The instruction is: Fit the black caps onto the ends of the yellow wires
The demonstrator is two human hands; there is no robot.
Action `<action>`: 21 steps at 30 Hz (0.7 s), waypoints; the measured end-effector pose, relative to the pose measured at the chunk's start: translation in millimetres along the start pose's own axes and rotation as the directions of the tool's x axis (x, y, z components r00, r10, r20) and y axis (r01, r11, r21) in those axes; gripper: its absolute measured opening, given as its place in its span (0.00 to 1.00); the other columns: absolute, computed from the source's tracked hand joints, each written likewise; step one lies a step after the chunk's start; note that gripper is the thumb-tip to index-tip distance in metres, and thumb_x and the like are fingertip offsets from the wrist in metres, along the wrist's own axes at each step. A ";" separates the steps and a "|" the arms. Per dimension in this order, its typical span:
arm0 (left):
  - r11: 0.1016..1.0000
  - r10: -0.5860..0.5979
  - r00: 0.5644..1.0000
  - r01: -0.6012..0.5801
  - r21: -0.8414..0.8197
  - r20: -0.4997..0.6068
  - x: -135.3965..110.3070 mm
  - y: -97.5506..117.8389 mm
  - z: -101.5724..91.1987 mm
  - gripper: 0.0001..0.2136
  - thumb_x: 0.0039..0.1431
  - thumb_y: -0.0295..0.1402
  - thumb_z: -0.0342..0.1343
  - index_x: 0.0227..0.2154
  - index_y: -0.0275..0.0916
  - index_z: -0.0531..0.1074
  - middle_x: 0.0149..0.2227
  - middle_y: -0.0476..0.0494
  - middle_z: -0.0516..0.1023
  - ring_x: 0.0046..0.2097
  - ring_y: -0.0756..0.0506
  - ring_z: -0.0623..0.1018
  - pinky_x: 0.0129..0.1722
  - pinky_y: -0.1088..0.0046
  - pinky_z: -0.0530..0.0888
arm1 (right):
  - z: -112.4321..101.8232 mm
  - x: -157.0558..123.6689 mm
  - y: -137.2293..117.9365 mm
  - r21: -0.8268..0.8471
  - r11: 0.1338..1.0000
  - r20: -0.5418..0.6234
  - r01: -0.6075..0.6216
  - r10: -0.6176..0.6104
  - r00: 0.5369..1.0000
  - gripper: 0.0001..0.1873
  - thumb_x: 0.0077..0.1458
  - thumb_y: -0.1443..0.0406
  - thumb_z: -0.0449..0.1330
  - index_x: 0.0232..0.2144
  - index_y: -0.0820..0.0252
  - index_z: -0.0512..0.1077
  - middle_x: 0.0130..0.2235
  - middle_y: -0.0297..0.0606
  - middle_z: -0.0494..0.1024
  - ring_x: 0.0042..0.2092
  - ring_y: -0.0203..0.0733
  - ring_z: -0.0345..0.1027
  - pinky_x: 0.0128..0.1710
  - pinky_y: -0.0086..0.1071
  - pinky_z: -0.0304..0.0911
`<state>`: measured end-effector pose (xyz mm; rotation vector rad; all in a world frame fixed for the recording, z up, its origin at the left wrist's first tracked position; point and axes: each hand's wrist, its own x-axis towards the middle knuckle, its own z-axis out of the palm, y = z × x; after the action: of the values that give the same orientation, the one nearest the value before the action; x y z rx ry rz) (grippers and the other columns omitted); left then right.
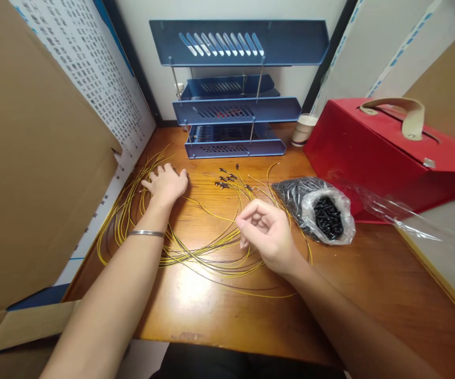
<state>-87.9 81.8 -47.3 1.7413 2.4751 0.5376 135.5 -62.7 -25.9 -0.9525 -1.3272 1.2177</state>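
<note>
Long yellow and black wires [196, 256] lie in loose loops across the wooden table. My left hand [166, 182] rests over the bundle at the left, its fingers spread and palm down. A single wire [207, 211] runs from there toward my right hand [265, 229], which pinches it between thumb and forefinger above the loops. Behind my right hand, several wire ends with small black caps [227, 181] lie grouped together. An open plastic bag of small black sleeve-like pieces [328, 218] stands to the right of my right hand.
A blue tiered file tray [235, 110] stands at the back, with a paper cup [304, 130] beside it. On the right is a red box with a beige handle [381, 158]. A cardboard panel [33, 158] borders the table's left side.
</note>
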 end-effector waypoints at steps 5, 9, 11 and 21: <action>0.971 0.233 0.969 -0.237 -0.043 -0.085 -3.2 9.4 -9.0 0.22 0.67 0.43 0.46 0.49 0.30 0.74 0.57 0.22 0.74 0.62 0.23 0.67 0.63 0.37 0.54 | -2.6 8.0 4.2 0.030 0.997 -0.215 -0.077 0.082 0.973 0.10 0.50 0.60 0.66 0.28 0.59 0.71 0.22 0.31 0.72 0.22 0.34 0.66 0.23 0.29 0.62; 0.800 0.521 0.812 -0.572 -0.180 -0.264 -32.0 42.2 -28.5 0.17 0.68 0.43 0.46 0.33 0.38 0.76 0.38 0.36 0.81 0.43 0.39 0.77 0.49 0.61 0.69 | -6.3 14.1 7.6 0.188 0.968 -0.340 -0.166 0.223 0.914 0.15 0.47 0.57 0.70 0.32 0.60 0.73 0.27 0.32 0.77 0.23 0.32 0.66 0.24 0.28 0.64; 0.682 0.623 0.698 -0.705 -0.192 -0.352 -53.2 57.3 -33.6 0.19 0.68 0.41 0.46 0.25 0.39 0.71 0.29 0.40 0.79 0.36 0.43 0.75 0.41 0.66 0.68 | -6.9 15.9 8.1 0.291 0.937 -0.364 -0.193 0.295 0.883 0.17 0.45 0.56 0.71 0.32 0.60 0.73 0.28 0.32 0.77 0.24 0.31 0.67 0.26 0.28 0.66; 0.553 0.797 0.581 -0.812 -0.184 -0.167 -91.5 69.4 -17.1 0.14 0.69 0.38 0.47 0.50 0.38 0.71 0.27 0.47 0.80 0.25 0.47 0.76 0.27 0.72 0.62 | -6.5 16.7 5.1 0.503 0.850 -0.351 -0.159 0.368 0.861 0.11 0.45 0.63 0.69 0.30 0.61 0.74 0.28 0.33 0.77 0.27 0.34 0.71 0.30 0.30 0.69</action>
<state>2.7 13.8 -22.2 2.7038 1.3578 0.8997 139.2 -44.6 -28.4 -1.0066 -0.5166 1.3513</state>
